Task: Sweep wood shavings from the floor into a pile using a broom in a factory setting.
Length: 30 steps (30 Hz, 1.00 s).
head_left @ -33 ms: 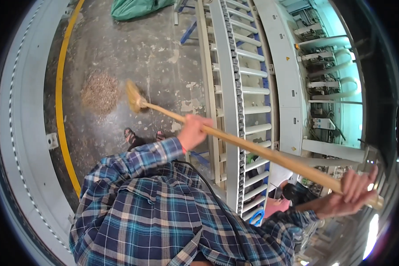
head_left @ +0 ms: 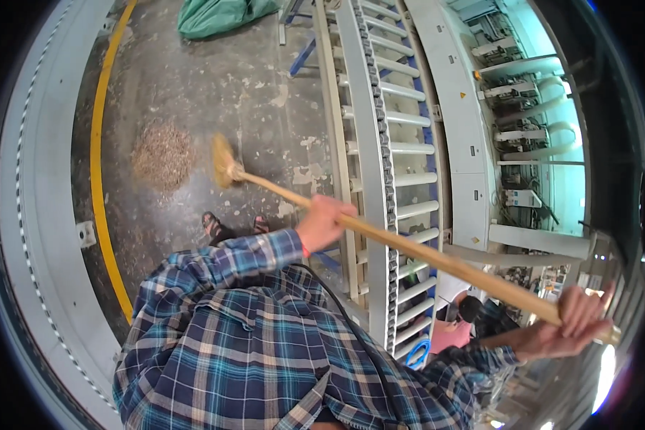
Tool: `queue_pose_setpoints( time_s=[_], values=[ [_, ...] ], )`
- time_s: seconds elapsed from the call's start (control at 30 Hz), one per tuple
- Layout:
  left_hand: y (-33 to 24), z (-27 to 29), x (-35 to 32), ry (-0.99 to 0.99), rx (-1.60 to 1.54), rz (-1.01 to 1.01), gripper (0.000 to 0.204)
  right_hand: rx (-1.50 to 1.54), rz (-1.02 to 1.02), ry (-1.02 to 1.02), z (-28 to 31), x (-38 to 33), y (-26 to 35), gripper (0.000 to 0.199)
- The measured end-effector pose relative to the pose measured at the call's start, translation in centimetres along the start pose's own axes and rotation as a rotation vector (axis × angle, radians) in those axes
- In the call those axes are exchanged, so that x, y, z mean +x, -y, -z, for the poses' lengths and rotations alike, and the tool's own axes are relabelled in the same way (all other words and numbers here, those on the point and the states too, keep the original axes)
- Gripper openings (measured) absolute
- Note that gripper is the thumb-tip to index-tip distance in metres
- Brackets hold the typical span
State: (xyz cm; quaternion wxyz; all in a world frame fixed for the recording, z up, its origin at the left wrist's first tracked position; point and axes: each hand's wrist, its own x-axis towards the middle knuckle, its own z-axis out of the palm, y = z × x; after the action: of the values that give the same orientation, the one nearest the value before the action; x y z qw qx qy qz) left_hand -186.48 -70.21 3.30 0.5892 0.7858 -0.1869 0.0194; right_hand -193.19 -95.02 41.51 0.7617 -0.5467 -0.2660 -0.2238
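I hold a broom with a long wooden handle (head_left: 444, 261) slanting across the picture. My left hand (head_left: 322, 222) grips the handle near its middle. My right hand (head_left: 580, 319) grips it close to the upper end at the lower right. The straw-coloured broom head (head_left: 222, 161) rests on the stained concrete floor, just right of a round pile of sawdust (head_left: 163, 154). My plaid-sleeved arms and torso fill the lower part of the view. My sandalled feet (head_left: 215, 226) stand below the broom head.
A grey roller conveyor (head_left: 380, 143) runs from top to bottom right of the broom head. A yellow floor line (head_left: 97, 179) curves along the left beside a grey machine edge (head_left: 36, 215). A green sack (head_left: 215, 16) lies at the top. Another person (head_left: 455, 322) crouches beyond the conveyor.
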Motion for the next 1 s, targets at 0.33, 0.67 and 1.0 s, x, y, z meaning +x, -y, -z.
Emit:
queue_pose_setpoints(
  time_s=[0.33,0.67,1.0],
  values=[
    [6.0,-5.0,-4.8,0.602,-0.243,-0.158,0.023,0.002,-0.098,0.325,-7.0,-7.5,-3.9,0.021],
    [13.2,11.6,-4.4,0.343,0.136,0.040,0.028,0.288,0.092,0.441,-10.5,-7.8,-15.3,0.026],
    [4.5,15.2,5.3,-0.294,0.277,-0.161,0.015,0.345,0.274,0.261,-9.2,5.3,-10.7,0.052]
  ],
)
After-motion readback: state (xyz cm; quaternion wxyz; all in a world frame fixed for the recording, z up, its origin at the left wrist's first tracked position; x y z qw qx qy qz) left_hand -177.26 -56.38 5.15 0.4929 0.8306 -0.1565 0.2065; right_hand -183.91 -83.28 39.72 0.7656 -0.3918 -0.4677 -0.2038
